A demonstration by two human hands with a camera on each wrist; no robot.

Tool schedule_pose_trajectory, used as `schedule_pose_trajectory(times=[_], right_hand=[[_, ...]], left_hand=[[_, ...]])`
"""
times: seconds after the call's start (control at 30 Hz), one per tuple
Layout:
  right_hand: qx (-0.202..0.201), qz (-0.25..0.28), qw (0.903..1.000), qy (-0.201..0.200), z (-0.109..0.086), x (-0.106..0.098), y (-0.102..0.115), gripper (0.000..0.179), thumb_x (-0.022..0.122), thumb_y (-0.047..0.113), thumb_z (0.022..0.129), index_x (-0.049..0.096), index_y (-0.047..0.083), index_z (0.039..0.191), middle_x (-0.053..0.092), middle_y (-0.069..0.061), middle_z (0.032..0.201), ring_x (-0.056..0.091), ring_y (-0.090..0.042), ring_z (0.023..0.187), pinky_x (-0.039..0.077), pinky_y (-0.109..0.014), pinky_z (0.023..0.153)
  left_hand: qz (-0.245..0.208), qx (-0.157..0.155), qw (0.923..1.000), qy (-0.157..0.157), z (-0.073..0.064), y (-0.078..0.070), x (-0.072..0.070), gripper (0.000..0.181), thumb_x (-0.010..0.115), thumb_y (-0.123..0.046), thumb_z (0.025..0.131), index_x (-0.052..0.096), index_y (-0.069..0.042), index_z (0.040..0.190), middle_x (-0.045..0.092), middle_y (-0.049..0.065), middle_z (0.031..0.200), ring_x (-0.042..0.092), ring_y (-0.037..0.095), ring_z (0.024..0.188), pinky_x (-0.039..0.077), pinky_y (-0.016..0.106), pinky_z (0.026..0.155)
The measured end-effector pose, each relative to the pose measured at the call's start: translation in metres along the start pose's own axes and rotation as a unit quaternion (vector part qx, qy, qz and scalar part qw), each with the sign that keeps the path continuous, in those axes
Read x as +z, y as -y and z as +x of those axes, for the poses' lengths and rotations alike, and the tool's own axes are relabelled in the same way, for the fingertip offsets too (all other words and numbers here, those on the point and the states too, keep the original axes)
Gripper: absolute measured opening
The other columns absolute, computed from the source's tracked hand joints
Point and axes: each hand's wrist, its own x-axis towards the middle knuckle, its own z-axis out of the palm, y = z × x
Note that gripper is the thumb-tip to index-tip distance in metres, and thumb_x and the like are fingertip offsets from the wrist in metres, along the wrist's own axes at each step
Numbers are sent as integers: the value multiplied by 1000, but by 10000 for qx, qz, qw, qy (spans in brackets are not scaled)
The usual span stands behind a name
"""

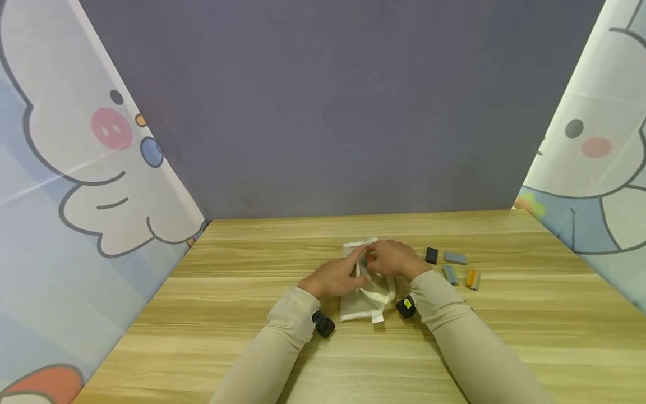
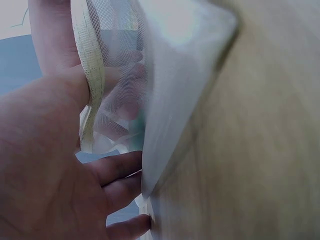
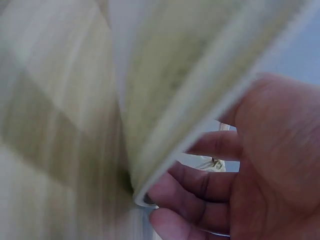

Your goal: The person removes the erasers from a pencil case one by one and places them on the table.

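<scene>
A white mesh bag (image 1: 355, 306) with pale cloth trim lies on the table, its mouth held apart. My left hand (image 1: 335, 277) grips the bag's left edge. In the left wrist view, the left thumb passes behind the trim (image 2: 90, 65), while the other fingers lie lower along the mesh. My right hand (image 1: 396, 259) reaches into the mouth from the right with its fingers curled. A small reddish patch shows by its fingertips; whether they hold it is unclear. Through the mesh, a blurred green thing (image 2: 137, 129) is visible in the left wrist view.
Right of the bag lie a small black block (image 1: 431, 256), a grey block (image 1: 456, 258), a blue-grey piece (image 1: 450, 275) and an orange-and-grey piece (image 1: 473, 279). A dark panel (image 1: 323, 112) stands behind the wooden table (image 1: 242, 314). Printed cloths hang at both sides.
</scene>
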Motion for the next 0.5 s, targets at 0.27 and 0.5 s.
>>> schedule_pose_trajectory(times=[0.27,0.5], right_hand=[[25,-19,9999,-122,2,3,-1,31,69,27,93,66,14,121,66,0,103,56,-18,71,45,-40,70],[75,93,9997,-215,1,2,-2,24,72,25,89,65,14,108,64,1,94,57,-18,71,47,-39,68]], left_hand=[[27,-49,10000,48,0,0,0,78,52,-50,102,3,-41,161,64,-1,85,61,14,74,50,39,74],[36,-56,10000,33,1,0,1,80,53,-51,101,3,-40,162,63,3,78,58,16,66,48,37,70]])
